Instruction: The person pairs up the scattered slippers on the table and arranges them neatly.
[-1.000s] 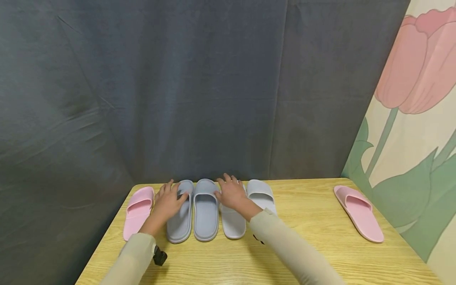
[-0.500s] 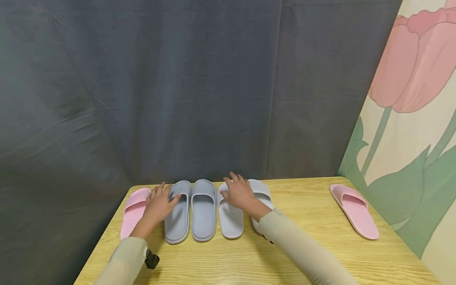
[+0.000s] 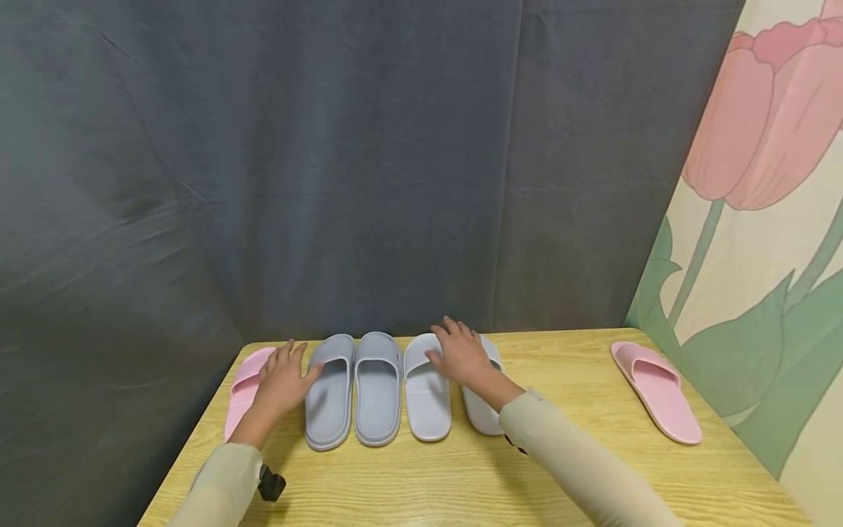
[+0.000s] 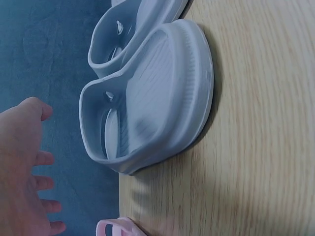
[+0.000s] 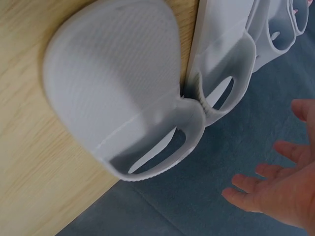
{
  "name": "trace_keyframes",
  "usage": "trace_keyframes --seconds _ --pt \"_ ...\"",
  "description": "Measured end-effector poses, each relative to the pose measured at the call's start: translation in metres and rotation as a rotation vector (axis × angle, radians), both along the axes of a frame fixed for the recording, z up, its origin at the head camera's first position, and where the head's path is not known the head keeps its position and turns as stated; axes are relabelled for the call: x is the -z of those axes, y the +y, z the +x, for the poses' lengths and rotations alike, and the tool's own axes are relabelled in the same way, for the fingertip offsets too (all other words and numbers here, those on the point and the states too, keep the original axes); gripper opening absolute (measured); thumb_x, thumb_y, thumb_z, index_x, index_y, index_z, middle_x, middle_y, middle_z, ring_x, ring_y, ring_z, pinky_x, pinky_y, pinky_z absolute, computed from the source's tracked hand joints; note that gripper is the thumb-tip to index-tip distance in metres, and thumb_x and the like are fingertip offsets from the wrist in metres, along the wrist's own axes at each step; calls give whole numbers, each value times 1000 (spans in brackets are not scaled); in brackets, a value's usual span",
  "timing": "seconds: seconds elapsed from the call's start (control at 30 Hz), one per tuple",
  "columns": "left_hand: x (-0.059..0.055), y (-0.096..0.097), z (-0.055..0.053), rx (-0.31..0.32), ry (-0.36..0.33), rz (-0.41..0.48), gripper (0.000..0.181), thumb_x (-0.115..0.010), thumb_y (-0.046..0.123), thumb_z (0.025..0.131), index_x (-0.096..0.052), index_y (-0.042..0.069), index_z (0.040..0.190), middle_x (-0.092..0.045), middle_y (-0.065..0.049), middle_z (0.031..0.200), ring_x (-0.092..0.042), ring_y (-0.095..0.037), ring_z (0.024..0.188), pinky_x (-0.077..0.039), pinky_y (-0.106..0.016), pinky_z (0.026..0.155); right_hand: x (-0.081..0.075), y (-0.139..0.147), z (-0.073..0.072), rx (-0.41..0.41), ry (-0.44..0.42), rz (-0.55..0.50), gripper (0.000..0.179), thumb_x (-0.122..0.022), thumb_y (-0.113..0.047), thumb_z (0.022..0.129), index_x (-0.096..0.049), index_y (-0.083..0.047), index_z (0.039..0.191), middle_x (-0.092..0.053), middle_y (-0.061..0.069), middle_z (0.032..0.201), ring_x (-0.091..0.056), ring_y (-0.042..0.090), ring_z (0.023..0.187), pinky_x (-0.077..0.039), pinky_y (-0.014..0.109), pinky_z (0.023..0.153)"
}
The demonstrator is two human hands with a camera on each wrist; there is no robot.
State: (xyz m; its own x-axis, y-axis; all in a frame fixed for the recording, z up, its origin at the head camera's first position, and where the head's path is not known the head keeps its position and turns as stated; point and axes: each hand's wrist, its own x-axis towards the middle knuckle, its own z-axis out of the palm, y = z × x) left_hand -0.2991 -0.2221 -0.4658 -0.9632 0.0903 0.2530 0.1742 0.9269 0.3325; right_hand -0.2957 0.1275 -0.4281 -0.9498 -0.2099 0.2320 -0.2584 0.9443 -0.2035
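Note:
My left hand (image 3: pixel 282 382), fingers spread, hovers between a pink slipper (image 3: pixel 246 395) and the left grey-blue slipper (image 3: pixel 328 410). In the left wrist view that hand (image 4: pixel 22 167) is apart from the left grey-blue slipper (image 4: pixel 152 88) and holds nothing. A second grey-blue slipper (image 3: pixel 377 402) stands close beside the first. My right hand (image 3: pixel 466 359) is over two white slippers, the left one (image 3: pixel 428 410) and the right one (image 3: pixel 484 416), partly covering both. Its fingers are extended and hold nothing; the right wrist view shows this hand (image 5: pixel 280 182) clear of the right white slipper (image 5: pixel 118 73).
The slippers stand in a row along the back of a wooden table (image 3: pixel 395 487), toes toward a dark grey curtain (image 3: pixel 369 183). Another pink slipper (image 3: pixel 665 402) lies angled near the right edge. A wall with a tulip painting (image 3: pixel 744 139) borders the right side.
My left hand has drifted left, off the left grey-blue slipper. My right hand has moved right, from the left white slipper toward the right one. The slippers show no clear movement.

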Motion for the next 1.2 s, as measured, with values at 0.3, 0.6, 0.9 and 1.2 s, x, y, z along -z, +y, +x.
trace_keyframes --seconds 0.3,0.6,0.9,1.2 --pt "0 -9 0 -8 -7 13 69 -46 51 92 -36 3 141 -22 -26 148 -16 -49 133 -14 -66 100 0 19 1 20 16 -1 55 -55 -45 90 -47 -17 136 -34 15 147 -34 40 131 -28 57 103" --pt "-3 -15 3 -12 -1 23 76 -40 60 91 -34 3 141 -20 -27 148 -16 -49 132 -14 -66 100 0 38 1 33 41 -10 56 -56 -44 89 -47 -15 136 -34 18 146 -34 42 131 -29 59 102" --pt "0 -23 1 -16 -11 44 70 -47 49 92 -33 1 141 -20 -28 148 -15 -50 132 -12 -67 100 3 54 3 49 64 -22 55 -59 -42 88 -48 -15 135 -36 19 144 -36 43 129 -31 59 100" --pt "0 -27 1 -27 -41 47 72 -44 53 92 -32 2 142 -19 -28 148 -15 -50 132 -11 -68 100 7 66 5 59 97 -37 55 -60 -40 87 -50 -12 133 -38 21 142 -38 45 126 -31 60 99"
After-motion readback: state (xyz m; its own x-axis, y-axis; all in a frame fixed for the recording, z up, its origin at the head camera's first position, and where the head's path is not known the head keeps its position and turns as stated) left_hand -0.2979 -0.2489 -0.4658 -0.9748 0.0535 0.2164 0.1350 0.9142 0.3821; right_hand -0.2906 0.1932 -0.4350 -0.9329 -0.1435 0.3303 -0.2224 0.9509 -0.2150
